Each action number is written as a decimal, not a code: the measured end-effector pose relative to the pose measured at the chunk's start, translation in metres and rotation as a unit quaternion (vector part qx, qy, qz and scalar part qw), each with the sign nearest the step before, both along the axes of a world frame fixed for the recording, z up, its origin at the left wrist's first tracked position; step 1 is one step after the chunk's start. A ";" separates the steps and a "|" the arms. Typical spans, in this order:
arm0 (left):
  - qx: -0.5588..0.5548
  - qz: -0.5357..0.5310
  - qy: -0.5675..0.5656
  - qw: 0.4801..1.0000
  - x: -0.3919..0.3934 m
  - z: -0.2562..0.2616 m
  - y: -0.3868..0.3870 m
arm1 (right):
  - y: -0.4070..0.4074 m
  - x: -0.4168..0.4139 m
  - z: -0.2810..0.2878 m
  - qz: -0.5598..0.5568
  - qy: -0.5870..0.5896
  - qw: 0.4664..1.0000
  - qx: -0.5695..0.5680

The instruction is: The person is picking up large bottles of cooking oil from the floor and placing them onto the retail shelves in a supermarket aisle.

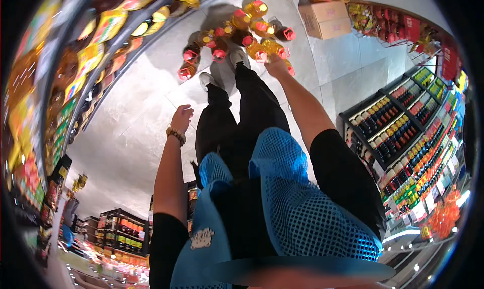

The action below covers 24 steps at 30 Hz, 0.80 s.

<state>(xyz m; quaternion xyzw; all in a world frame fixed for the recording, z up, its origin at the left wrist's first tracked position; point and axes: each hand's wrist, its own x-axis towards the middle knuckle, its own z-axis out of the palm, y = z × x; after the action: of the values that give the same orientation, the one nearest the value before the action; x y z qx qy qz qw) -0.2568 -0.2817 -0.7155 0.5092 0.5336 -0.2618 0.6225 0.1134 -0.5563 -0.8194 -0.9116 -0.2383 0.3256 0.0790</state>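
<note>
My right hand (278,66) reaches down to a bottle of yellow oil (272,46) with a red cap and handle, in a cluster on the floor. Its fingers meet the bottle near the cap; how tightly they close is hidden. Around it stand more large bottles, some yellow (254,50), others dark (191,53), most with red caps. My left hand (183,118) hangs above the floor beside my left leg, holding nothing, its fingers apart. A beaded bracelet (176,135) circles that wrist.
My shoes (239,57) are close against the bottles. A long shelf of packed goods (94,54) curves along the left. Cardboard boxes (326,19) lie on the floor at the upper right. Farther right, a black rack (389,118) holds rows of dark bottles.
</note>
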 end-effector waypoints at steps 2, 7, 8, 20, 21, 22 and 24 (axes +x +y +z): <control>0.008 -0.017 -0.012 1.000 0.013 -0.034 -0.007 | 0.032 0.037 -0.044 -0.019 0.044 0.998 -0.046; -0.004 0.068 -0.039 0.997 0.081 -0.102 -0.051 | 0.070 0.117 -0.138 -0.077 -0.099 0.988 0.086; -0.003 0.082 -0.036 0.996 0.076 -0.115 -0.051 | 0.106 0.120 -0.139 0.156 -0.125 0.979 -0.037; -0.039 0.075 -0.092 0.992 0.168 -0.157 -0.124 | 0.132 0.180 -0.265 0.049 -0.073 0.996 0.034; -0.037 0.054 -0.069 0.996 0.152 -0.154 -0.121 | 0.140 0.175 -0.255 0.009 -0.031 0.998 0.058; -0.014 0.030 -0.045 0.998 0.135 -0.154 -0.117 | 0.149 0.172 -0.244 -0.032 0.012 0.996 0.082; 0.007 0.032 -0.041 0.999 0.113 -0.157 -0.121 | 0.139 0.197 -0.238 -0.174 0.093 0.964 0.180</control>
<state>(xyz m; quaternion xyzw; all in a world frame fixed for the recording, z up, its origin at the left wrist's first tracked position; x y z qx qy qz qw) -0.1441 -0.4028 -0.8724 0.5063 0.5256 -0.2166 0.6485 0.3105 -0.4177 -1.0574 -0.8753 -0.1222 0.3422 0.3189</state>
